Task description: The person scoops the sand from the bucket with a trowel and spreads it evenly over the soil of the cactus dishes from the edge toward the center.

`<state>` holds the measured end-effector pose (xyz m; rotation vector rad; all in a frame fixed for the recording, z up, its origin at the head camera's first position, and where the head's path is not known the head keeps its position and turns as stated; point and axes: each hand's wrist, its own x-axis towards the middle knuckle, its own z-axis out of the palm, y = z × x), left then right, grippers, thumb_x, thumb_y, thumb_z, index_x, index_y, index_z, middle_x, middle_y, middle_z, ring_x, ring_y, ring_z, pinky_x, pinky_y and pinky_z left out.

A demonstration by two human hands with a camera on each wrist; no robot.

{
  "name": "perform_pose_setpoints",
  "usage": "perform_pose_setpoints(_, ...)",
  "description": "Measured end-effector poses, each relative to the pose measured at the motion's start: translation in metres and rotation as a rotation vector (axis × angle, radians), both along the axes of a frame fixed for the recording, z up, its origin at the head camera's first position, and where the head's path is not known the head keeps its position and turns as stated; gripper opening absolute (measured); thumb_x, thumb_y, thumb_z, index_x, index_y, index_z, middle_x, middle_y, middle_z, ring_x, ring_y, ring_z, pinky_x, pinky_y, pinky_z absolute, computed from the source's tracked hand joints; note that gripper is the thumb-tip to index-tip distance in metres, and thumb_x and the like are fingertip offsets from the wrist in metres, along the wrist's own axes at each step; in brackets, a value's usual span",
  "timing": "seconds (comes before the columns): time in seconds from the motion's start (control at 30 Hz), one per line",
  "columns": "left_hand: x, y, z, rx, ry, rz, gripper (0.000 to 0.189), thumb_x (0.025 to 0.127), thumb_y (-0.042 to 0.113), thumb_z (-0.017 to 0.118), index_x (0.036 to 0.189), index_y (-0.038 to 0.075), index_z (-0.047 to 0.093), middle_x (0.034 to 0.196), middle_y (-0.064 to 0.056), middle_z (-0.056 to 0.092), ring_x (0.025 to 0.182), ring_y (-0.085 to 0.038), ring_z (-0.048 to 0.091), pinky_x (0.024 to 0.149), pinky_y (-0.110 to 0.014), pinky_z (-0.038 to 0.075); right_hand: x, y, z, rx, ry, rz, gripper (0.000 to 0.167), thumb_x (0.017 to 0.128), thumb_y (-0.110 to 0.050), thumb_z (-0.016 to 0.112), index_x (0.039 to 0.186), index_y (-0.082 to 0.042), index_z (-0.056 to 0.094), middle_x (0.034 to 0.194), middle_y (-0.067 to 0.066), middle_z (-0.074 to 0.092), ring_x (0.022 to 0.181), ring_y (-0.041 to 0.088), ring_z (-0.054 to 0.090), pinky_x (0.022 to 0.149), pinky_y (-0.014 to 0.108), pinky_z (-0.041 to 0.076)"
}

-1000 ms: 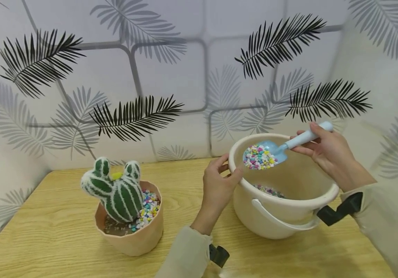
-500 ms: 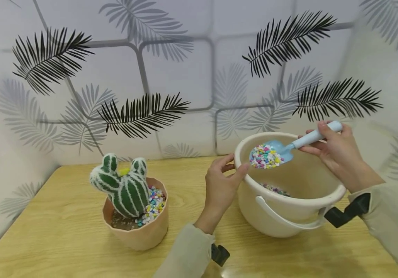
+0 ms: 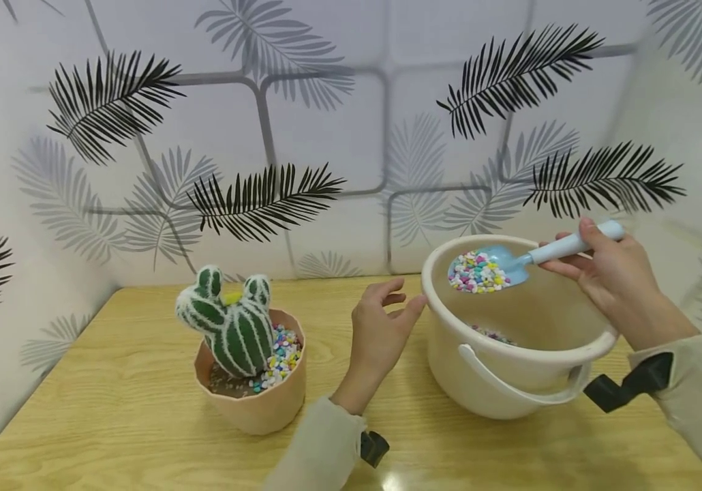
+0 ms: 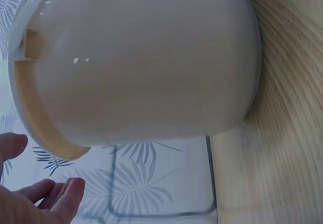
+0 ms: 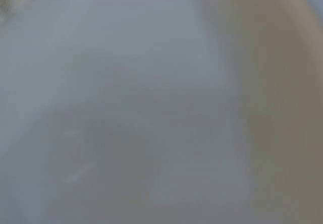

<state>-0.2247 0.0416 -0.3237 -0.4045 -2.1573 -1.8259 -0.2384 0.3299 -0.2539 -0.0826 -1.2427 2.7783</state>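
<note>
A cream bucket (image 3: 480, 368) stands at the right of the table with some colored pebbles (image 3: 492, 335) at its bottom. My right hand (image 3: 621, 273) grips the white handle of a light blue toy shovel (image 3: 513, 266). Its scoop, heaped with multicolored pebbles (image 3: 478, 271), is over the bucket's opening. Just left of the rim is my left hand (image 3: 382, 327), holding nothing; in the left wrist view its fingers (image 4: 70, 199) are apart from the bucket wall (image 4: 151, 62). The right wrist view is filled by a blurred pale surface, and no hand shows there.
Left on the wooden table (image 3: 118, 409) is a peach pot (image 3: 265, 409) with a fuzzy green cactus (image 3: 243, 341). Pebbles (image 3: 283, 358) cover the right part of the pot's brown surface. A wall with leaf patterns (image 3: 326, 136) rises behind. The bucket's white handle (image 3: 516, 389) hangs in front.
My left hand has let go of the bucket's rim and drawn slightly left. The loaded shovel stays above the bucket in my right hand. The head view has shifted left.
</note>
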Motion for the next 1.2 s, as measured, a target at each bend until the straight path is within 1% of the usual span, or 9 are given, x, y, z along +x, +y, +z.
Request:
perform_pose_setpoints(0.23,0.001,-0.021,0.008,-0.049,0.009,0.027,0.038,0.087,0.022,0.068,0.118,0.001,0.062,0.12,-0.012,0.063,0.105,-0.028,0.064,0.081,-0.032,0.057,0.005,-0.004,0.0,-0.103,0.01,0.053,0.009,0.097,-0.013,0.049,0.098,-0.004,0.047,0.084,0.019,0.058,0.076,0.04,0.068,0.065,0.052,0.056)
perform_pose_setpoints(0.3,0.001,-0.027,0.01,-0.064,0.02,0.031,0.037,0.088,0.022,0.067,0.118,0.001,0.062,0.12,-0.013,0.063,0.105,-0.028,0.064,0.082,-0.032,0.057,0.005,-0.005,-0.001,-0.133,0.006,0.061,0.008,0.097,-0.012,0.049,0.101,-0.005,0.047,0.086,0.02,0.059,0.076,0.041,0.068,0.065,0.053,0.056)
perform_pose_setpoints(0.37,0.002,-0.034,0.013,-0.088,0.025,0.041,0.036,0.088,0.022,0.067,0.118,0.003,0.062,0.119,-0.012,0.064,0.104,-0.027,0.064,0.082,-0.033,0.057,0.006,-0.007,-0.001,-0.159,0.003,0.065,0.009,0.097,-0.011,0.049,0.105,-0.007,0.047,0.087,0.02,0.06,0.078,0.038,0.068,0.065,0.054,0.055)
perform_pose_setpoints(0.53,0.006,-0.048,0.016,-0.116,0.007,0.05,0.037,0.09,0.023,0.067,0.121,0.005,0.061,0.122,-0.011,0.062,0.106,-0.027,0.064,0.083,-0.033,0.056,0.01,-0.01,-0.001,-0.159,-0.001,0.04,0.014,0.096,-0.013,0.052,0.108,-0.009,0.046,0.096,0.015,0.058,0.08,0.034,0.068,0.067,0.054,0.056)
perform_pose_setpoints(0.7,0.013,-0.062,0.018,-0.143,-0.025,0.078,0.041,0.09,0.026,0.066,0.126,0.007,0.058,0.126,-0.009,0.06,0.106,-0.026,0.063,0.082,-0.035,0.057,0.012,-0.017,0.0,-0.134,-0.015,0.024,0.017,0.095,-0.014,0.053,0.108,-0.011,0.042,0.1,0.013,0.053,0.079,0.035,0.069,0.068,0.052,0.056)
perform_pose_setpoints(0.77,0.014,-0.066,0.018,-0.16,-0.041,0.083,0.042,0.089,0.028,0.067,0.126,0.009,0.058,0.127,-0.008,0.06,0.107,-0.024,0.063,0.081,-0.036,0.057,0.013,-0.019,0.0,-0.146,-0.013,0.025,0.016,0.095,-0.014,0.054,0.106,-0.011,0.042,0.099,0.015,0.053,0.079,0.036,0.069,0.069,0.053,0.056)
perform_pose_setpoints(0.9,0.018,-0.072,0.018,-0.177,-0.06,0.071,0.044,0.089,0.028,0.067,0.128,0.011,0.056,0.13,-0.006,0.057,0.109,-0.025,0.061,0.083,-0.036,0.056,0.014,-0.023,-0.001,-0.185,0.004,0.041,0.015,0.095,-0.013,0.054,0.102,-0.007,0.043,0.095,0.018,0.054,0.079,0.039,0.069,0.068,0.055,0.055)
perform_pose_setpoints(1.03,0.023,-0.078,0.018,-0.19,-0.04,0.072,0.042,0.089,0.026,0.067,0.128,0.011,0.057,0.13,-0.009,0.057,0.109,-0.027,0.06,0.085,-0.038,0.055,0.015,-0.027,-0.003,-0.201,0.018,0.046,0.014,0.095,-0.012,0.054,0.102,-0.006,0.043,0.095,0.019,0.052,0.079,0.04,0.069,0.067,0.055,0.055)
perform_pose_setpoints(1.2,0.031,-0.085,0.02,-0.227,-0.022,0.108,0.041,0.089,0.025,0.068,0.126,0.011,0.058,0.127,-0.008,0.059,0.107,-0.025,0.061,0.086,-0.04,0.054,0.017,-0.031,-0.003,-0.208,0.045,0.043,0.014,0.096,-0.011,0.053,0.102,-0.006,0.042,0.093,0.02,0.051,0.08,0.041,0.069,0.068,0.056,0.055)
